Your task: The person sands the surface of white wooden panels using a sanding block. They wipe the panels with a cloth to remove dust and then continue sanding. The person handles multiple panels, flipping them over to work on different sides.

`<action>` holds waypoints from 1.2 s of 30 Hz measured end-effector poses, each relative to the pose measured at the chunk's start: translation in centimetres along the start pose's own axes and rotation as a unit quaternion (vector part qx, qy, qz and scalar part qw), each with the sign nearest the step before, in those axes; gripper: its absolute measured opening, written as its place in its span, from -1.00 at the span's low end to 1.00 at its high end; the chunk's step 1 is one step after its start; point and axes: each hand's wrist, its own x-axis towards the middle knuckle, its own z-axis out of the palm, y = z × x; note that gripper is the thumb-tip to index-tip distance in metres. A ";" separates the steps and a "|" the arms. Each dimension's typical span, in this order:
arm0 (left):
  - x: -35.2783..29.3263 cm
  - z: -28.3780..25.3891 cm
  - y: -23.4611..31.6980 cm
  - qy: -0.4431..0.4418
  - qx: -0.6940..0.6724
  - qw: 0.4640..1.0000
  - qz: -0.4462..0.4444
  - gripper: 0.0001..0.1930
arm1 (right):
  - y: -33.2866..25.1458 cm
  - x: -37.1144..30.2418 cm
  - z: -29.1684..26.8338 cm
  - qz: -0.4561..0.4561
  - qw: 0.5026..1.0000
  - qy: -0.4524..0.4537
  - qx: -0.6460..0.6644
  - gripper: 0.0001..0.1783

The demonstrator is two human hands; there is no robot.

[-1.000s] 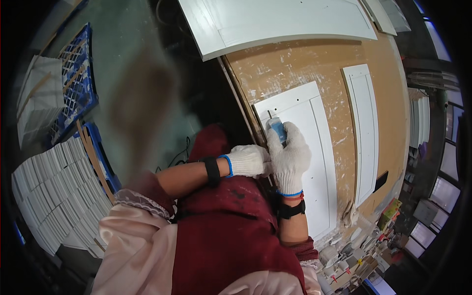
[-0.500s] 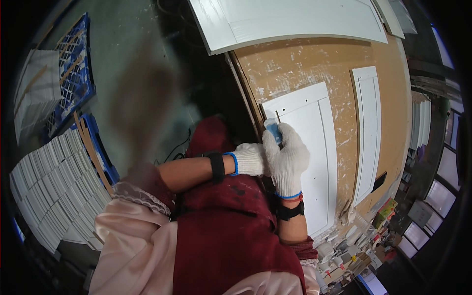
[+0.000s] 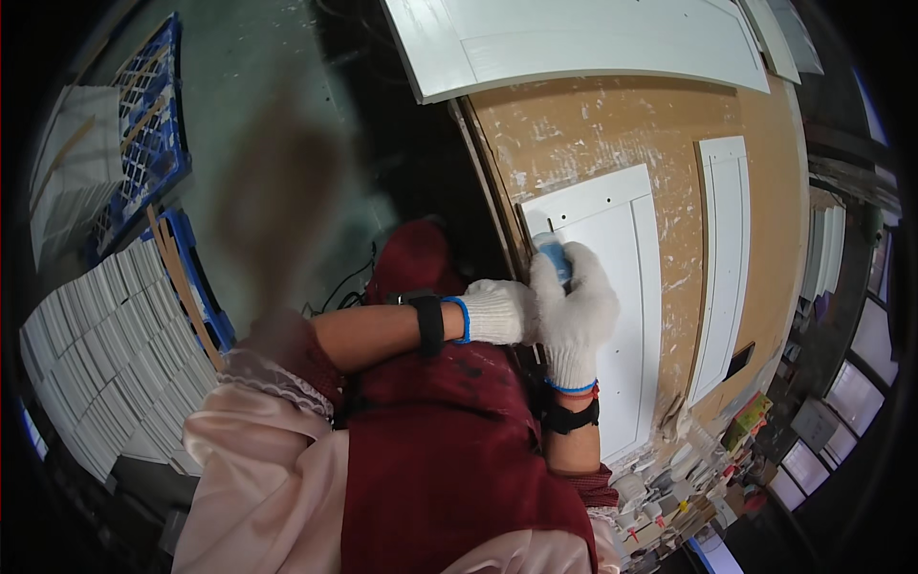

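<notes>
In a white knitted glove with a blue cuff, my right hand (image 3: 578, 311) is closed around a small light-blue object (image 3: 555, 256) whose kind is too blurred to tell. That object is against the left part of a white panel (image 3: 612, 287) with a framed face and small dark holes. Close beside it, my left hand (image 3: 501, 311), in a matching glove, is at the panel's near-left edge. Its fingers look curled, with the tips partly hidden beside the right hand; what they hold does not show.
A brown, paint-marked worktable (image 3: 684, 239) bears a narrow white panel (image 3: 724, 268) to the right and a large white panel (image 3: 574, 43) at the far side. On the left are stacked white boards (image 3: 115, 354) and a blue pallet (image 3: 153, 143). Cluttered containers (image 3: 669, 497) lie lower right.
The view has shifted slightly, moving the scene to the right. My right hand and the blue object have slid a little to the right on the panel. My left hand remains at its edge.
</notes>
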 end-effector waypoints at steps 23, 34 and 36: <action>0.4 0.2 0.1 -0.058 -0.075 0.993 -0.076 -0.60 | -1.0 1.5 1.2 -0.108 0.994 0.017 -0.022 -0.74; -0.9 -2.1 3.2 0.107 0.039 0.994 0.007 -0.72 | -0.6 -0.4 -1.9 -0.049 0.994 -0.031 0.088 -0.61; 0.0 -3.8 6.1 -0.055 0.073 0.996 0.016 -0.79 | 1.4 -1.6 -2.8 0.006 0.988 0.041 0.151 -0.59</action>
